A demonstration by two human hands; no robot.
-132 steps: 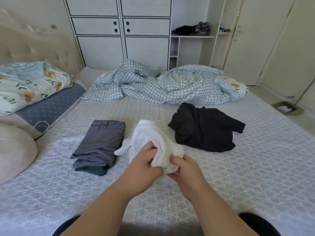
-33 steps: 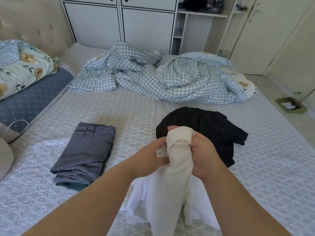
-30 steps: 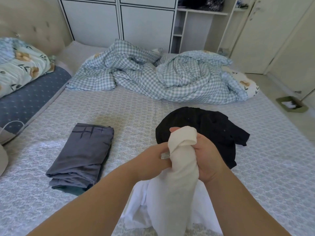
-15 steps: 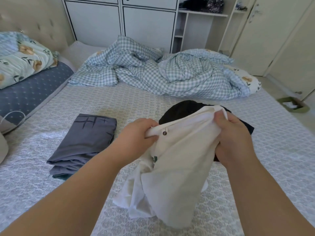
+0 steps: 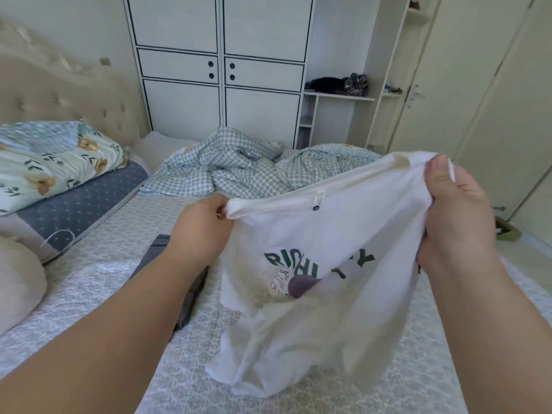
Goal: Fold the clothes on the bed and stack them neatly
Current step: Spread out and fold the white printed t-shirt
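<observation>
A white T-shirt (image 5: pixel 322 300) with dark green lettering hangs spread in the air above the bed (image 5: pixel 89 282). My left hand (image 5: pixel 203 231) pinches its top edge on the left. My right hand (image 5: pixel 457 216) grips the top edge on the right, higher up. The shirt's lower part is bunched and reaches the bedcover. A folded grey garment (image 5: pixel 158 246) lies on the bed, mostly hidden behind my left forearm. The black garment is hidden behind the shirt.
A crumpled blue checked duvet (image 5: pixel 239 165) lies across the far side of the bed. Floral and blue pillows (image 5: pixel 59 174) are stacked at the left by the headboard. A white wardrobe (image 5: pixel 218 70) and shelves stand behind. A green tray (image 5: pixel 510 231) sits on the floor at the right.
My hands have moved apart and upward, stretching the bunched white shirt open so its print shows. The camera has tilted up; the black garment is now covered by the shirt.
</observation>
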